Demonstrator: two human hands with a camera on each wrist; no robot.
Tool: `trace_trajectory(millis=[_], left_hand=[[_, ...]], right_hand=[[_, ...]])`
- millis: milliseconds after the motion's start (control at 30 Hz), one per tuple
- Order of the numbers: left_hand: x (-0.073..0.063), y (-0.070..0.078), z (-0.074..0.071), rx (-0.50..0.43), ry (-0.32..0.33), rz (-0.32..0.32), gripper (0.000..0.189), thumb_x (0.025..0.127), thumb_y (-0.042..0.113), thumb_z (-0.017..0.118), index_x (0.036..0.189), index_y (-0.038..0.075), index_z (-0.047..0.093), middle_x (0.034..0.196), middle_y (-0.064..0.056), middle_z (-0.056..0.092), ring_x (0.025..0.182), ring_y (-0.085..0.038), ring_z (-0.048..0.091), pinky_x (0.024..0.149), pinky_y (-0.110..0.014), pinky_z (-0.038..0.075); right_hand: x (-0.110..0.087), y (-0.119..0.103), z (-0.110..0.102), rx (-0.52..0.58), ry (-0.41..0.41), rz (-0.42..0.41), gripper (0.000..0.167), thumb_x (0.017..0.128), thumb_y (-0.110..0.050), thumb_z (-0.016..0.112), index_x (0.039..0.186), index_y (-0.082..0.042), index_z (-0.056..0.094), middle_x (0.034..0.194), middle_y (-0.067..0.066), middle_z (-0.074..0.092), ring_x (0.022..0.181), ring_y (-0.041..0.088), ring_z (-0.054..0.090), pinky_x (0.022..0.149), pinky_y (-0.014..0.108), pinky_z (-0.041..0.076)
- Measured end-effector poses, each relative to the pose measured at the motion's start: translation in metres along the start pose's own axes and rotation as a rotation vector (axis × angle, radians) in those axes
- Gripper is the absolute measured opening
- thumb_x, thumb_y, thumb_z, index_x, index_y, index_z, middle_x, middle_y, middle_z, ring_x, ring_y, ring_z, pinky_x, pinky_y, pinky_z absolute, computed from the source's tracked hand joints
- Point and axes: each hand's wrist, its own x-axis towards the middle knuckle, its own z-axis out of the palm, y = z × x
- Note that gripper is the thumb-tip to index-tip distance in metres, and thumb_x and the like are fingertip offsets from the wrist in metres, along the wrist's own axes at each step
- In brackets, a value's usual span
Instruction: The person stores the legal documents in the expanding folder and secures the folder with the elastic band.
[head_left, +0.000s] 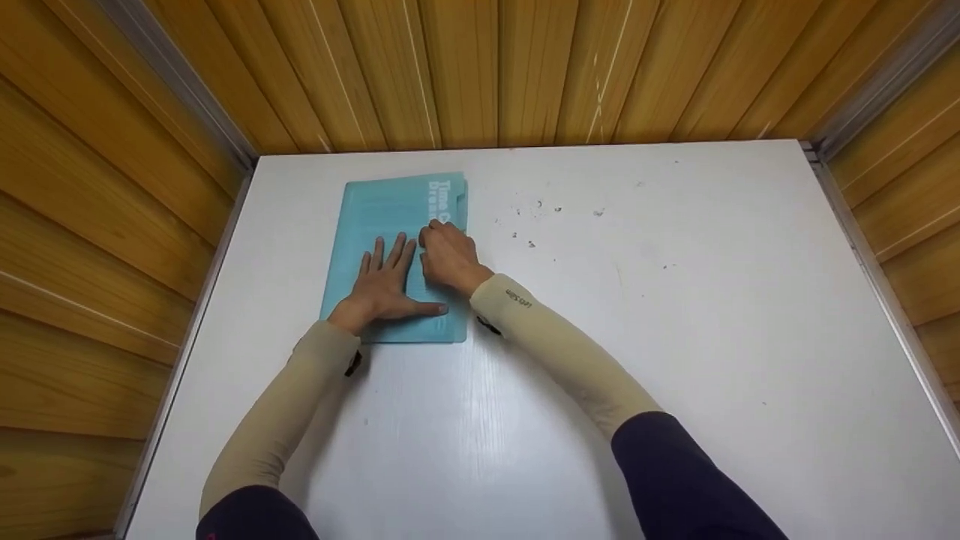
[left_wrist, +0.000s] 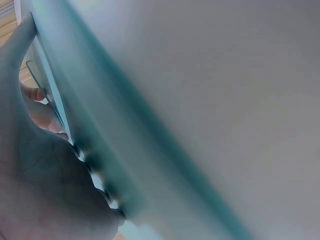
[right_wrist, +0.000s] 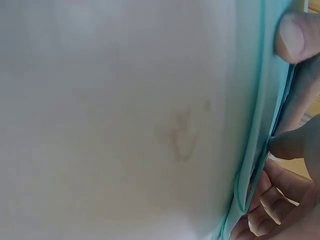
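A teal translucent plastic file folder [head_left: 375,202] with white lettering lies on the white table, left of the middle. My left hand [head_left: 386,289] rests flat on it, fingers spread and thumb pointing right. Beside it, my right hand [head_left: 450,255] has its fingers curled at the folder's right side and pinches the edge of its cover. In the right wrist view, the folder's layered edge [right_wrist: 240,195] stands slightly parted near the right thumb [right_wrist: 287,145]. The left wrist view shows the left palm [left_wrist: 50,185] against the folder, with right-hand fingers beyond a raised edge.
The white table [head_left: 675,322] has small dark marks [head_left: 559,210] to the right of the folder. Wood-patterned panels [head_left: 495,75] stand behind it and on both sides, with metal posts [head_left: 180,75] at the corners.
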Motion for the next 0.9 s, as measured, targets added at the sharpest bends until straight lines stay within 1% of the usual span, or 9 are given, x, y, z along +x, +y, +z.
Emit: trace_trajectory(millis=[133,267,500,667,767,900], left_hand=[[-0.001,-0.001,0.0,0.006,-0.003,-0.008,0.145,0.072,0.095,0.065,0.173,0.019,-0.006,0.18,-0.005,-0.013,0.164,-0.041,-0.019,0.13,-0.062,-0.008],[-0.001,0.0,-0.001,0.005,0.011,-0.008,0.144,0.072,0.094,0.066,0.173,0.019,-0.004,0.181,-0.005,-0.011,0.164,-0.041,-0.019,0.13,-0.061,-0.008],[0.0,0.0,0.002,-0.006,0.019,-0.003,0.143,0.072,0.094,0.066,0.173,0.018,-0.002,0.181,-0.005,-0.01,0.164,-0.04,-0.017,0.13,-0.061,-0.008],[0.0,0.0,0.003,-0.003,0.023,-0.001,0.145,0.07,0.095,0.065,0.173,0.018,-0.001,0.181,-0.005,-0.009,0.164,-0.041,-0.017,0.13,-0.061,-0.007],[0.001,0.0,0.001,-0.002,0.019,-0.001,0.146,0.07,0.095,0.066,0.173,0.018,-0.001,0.181,-0.006,-0.01,0.164,-0.041,-0.017,0.13,-0.061,-0.007],[0.001,0.0,0.0,0.004,0.026,-0.002,0.145,0.07,0.095,0.066,0.173,0.018,0.0,0.181,-0.006,-0.009,0.165,-0.04,-0.017,0.131,-0.06,-0.007]], right_hand=[[-0.001,0.001,0.0,-0.004,-0.006,-0.014,0.026,0.105,-0.021,0.061,0.124,-0.008,0.073,0.124,0.008,0.067,0.113,0.027,0.064,0.092,0.046,0.059],[-0.002,0.002,0.0,0.011,0.016,-0.019,0.025,0.105,-0.02,0.061,0.124,-0.008,0.072,0.123,0.009,0.068,0.114,0.027,0.064,0.094,0.045,0.058],[-0.003,0.007,0.0,0.091,0.022,-0.006,0.028,0.103,-0.016,0.064,0.129,-0.006,0.066,0.121,0.01,0.07,0.112,0.028,0.066,0.093,0.046,0.058],[-0.006,0.01,0.0,0.113,0.023,-0.009,0.03,0.104,-0.016,0.064,0.131,-0.005,0.065,0.12,0.011,0.071,0.112,0.029,0.067,0.094,0.045,0.057],[-0.007,0.011,-0.002,0.126,0.022,-0.007,0.03,0.104,-0.017,0.065,0.132,-0.005,0.065,0.123,0.012,0.071,0.115,0.029,0.067,0.097,0.046,0.057],[-0.006,0.016,-0.005,0.172,0.024,-0.022,0.028,0.105,-0.018,0.066,0.129,-0.004,0.065,0.12,0.013,0.071,0.112,0.03,0.067,0.098,0.046,0.055]])
